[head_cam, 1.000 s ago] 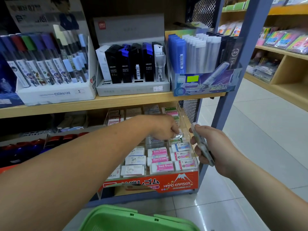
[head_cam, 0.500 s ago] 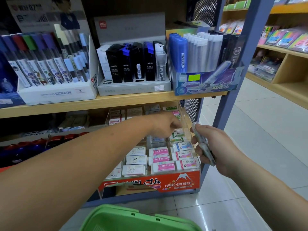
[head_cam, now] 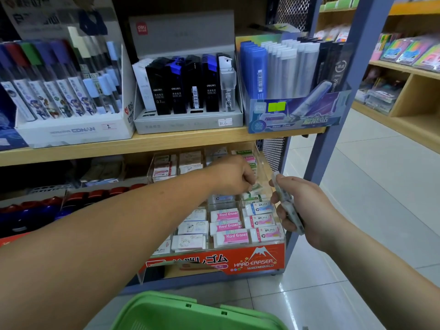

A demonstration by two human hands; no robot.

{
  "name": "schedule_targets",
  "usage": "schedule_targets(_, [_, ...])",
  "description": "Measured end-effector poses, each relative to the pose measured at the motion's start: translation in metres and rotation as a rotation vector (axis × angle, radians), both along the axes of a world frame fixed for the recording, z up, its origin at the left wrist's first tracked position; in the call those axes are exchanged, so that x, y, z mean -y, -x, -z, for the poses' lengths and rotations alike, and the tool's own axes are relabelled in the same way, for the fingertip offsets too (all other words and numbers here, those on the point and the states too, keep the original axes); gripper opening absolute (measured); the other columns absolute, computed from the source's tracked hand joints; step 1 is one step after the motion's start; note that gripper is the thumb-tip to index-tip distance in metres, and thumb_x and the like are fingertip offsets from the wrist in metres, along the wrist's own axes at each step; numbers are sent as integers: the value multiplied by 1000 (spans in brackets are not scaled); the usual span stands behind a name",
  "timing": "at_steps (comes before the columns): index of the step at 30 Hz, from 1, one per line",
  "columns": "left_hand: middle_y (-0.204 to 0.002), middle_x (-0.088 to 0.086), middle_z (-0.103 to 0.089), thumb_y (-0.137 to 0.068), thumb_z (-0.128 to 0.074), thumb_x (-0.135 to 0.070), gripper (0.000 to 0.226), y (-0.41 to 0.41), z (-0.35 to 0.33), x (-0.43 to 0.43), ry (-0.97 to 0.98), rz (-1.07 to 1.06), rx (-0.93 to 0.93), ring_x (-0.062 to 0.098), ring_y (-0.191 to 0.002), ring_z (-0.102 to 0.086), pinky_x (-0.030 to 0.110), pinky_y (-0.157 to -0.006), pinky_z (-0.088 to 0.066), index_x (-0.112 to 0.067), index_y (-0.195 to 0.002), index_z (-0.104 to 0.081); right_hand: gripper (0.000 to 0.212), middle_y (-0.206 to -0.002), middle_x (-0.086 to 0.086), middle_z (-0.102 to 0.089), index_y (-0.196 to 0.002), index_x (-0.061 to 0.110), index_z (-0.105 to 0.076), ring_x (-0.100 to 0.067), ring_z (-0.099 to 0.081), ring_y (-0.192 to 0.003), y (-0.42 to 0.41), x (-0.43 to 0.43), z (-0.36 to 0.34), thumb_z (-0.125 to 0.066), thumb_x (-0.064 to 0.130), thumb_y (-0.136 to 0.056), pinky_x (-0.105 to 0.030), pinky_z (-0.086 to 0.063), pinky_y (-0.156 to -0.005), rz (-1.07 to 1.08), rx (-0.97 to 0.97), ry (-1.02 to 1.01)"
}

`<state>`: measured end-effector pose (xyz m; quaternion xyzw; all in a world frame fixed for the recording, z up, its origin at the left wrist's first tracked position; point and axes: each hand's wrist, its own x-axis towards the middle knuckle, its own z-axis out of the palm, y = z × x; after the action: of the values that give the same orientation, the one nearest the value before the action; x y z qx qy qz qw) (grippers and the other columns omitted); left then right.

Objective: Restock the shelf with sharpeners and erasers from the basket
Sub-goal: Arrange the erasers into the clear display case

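A clear tiered eraser display (head_cam: 273, 257) with a red "Hard Eraser" front stands on the lower shelf, its rows filled with white and pink erasers (head_cam: 232, 236). My left hand (head_cam: 232, 176) reaches into the right rear part of the display, fingers curled down and pinching a small green-and-white eraser (head_cam: 256, 187) over the stack. My right hand (head_cam: 302, 206) hovers just right of the display and grips a stack of wrapped erasers (head_cam: 287, 206). The green basket (head_cam: 190, 310) shows at the bottom edge.
The upper wooden shelf (head_cam: 166, 141) carries boxes of pencil leads (head_cam: 188, 91) and pens. A blue-grey upright post (head_cam: 333, 115) and black mesh panel flank the shelf on the right. Tiled floor and another shelf unit (head_cam: 409, 96) lie beyond.
My left hand has moved slightly back and to the right, deeper over the rear rows of the display. My right hand has stayed almost still with its stack.
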<state>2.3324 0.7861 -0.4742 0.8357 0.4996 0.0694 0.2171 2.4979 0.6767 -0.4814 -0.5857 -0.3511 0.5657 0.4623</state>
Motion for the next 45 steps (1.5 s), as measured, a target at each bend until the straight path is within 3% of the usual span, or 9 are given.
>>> schedule_targets(5, [-95, -16, -72, -89, -80, -32, 20, -3, 0, -1, 63, -5, -15, 8, -91, -68, 31, -89, -58, -23, -106, -80, 34, -57, -4, -59, -105, 7, -63, -14, -52, -42, -1, 1, 1, -57, 41, -105, -24, -39, -45, 7, 25, -5])
schedule_targets(8, [-93, -11, -74, -84, -81, -46, 27, -8, -1, 1, 61, -2, -73, 11, -88, -68, 34, -84, -60, -23, -98, -79, 37, -58, -5, -60, -108, 6, -63, -14, -54, -42, -1, 0, 2, -56, 42, -105, -24, -41, -45, 10, 49, 3])
schedule_targets(13, [-107, -8, -71, -88, -80, -29, 26, -11, -9, 1, 59, 6, -92, 12, -97, -66, 30, -85, -57, -20, -112, -76, 35, -61, -5, -61, -107, 8, -64, -15, -53, -44, -2, -1, 2, -58, 42, -105, -24, -42, -45, 7, 44, 3])
schedule_targets(20, [-113, -10, -72, -94, -73, -36, 26, -11, -17, -4, 119, 132, -226, 11, -105, -65, 37, -100, -53, -24, -118, -75, 34, -71, -9, -62, -110, 7, -64, -16, -52, -47, -5, -1, 4, -59, 40, -105, -26, -41, -45, 14, 55, -11])
schedule_targets(28, [-116, -3, -71, -93, -76, -22, 31, 4, -5, 1, 15, 20, -44, 11, -104, -66, 28, -91, -56, -19, -124, -71, 34, -71, -8, -63, -111, 8, -65, -16, -53, -47, -6, 3, 3, -59, 41, -105, -25, -41, -44, 2, 51, -20])
schedule_targets(33, [-104, -4, -71, -90, -74, -26, 20, -6, 3, 3, -334, 23, -260, 19, -93, -65, 31, -70, -52, -26, -110, -73, 37, -67, -3, -68, -117, 9, -65, -13, -56, -47, -4, 3, 2, -59, 43, -104, -25, -41, -46, 5, 51, -23])
schedule_targets(37, [-94, -3, -70, -88, -76, -26, 10, -11, 7, 0, -390, 15, -328, 20, -86, -65, 32, -58, -48, -26, -97, -74, 35, -66, -1, -69, -117, 9, -65, -12, -57, -46, -3, 3, 0, -57, 41, -105, -25, -42, -47, -3, 57, -32])
schedule_targets(40, [-96, -3, -74, -89, -76, -31, 13, -9, 5, -4, -269, 29, -330, 17, -87, -68, 35, -69, -60, -23, -100, -77, 35, -67, -2, -69, -117, 10, -66, -12, -58, -48, -3, 3, 1, -58, 42, -105, -26, -43, -47, -3, 57, -24])
schedule_targets(45, [-108, -11, -72, -87, -81, -30, 26, -7, 3, -5, -142, -38, -198, 12, -98, -67, 32, -83, -58, -28, -112, -75, 36, -66, -1, -70, -118, 8, -64, -11, -60, -46, -3, 4, 0, -57, 42, -106, -24, -44, -46, -9, 67, -14])
